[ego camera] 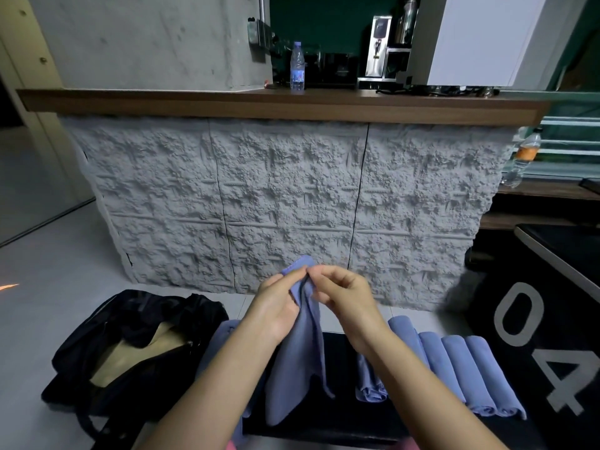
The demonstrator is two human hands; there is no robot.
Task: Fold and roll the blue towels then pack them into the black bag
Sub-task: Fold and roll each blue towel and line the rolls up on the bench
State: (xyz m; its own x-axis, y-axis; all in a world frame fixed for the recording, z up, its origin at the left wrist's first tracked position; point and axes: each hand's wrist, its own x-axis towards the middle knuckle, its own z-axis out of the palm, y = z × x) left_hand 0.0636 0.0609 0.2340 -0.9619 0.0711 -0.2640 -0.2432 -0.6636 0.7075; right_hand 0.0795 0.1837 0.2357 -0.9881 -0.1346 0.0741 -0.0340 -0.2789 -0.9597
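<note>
The blue towel [298, 368] hangs with its long axis vertical. A row of rolled towels [470, 375] lies just to its right and the open black bag [130, 345] lies to its left, so the bag is nearer the left hand [279, 306]. At the towel's top edge, that hand and the right hand [341, 293] each pinch the hem, close together. Beyond the towel stands a rough stone-faced counter [285, 203].
</note>
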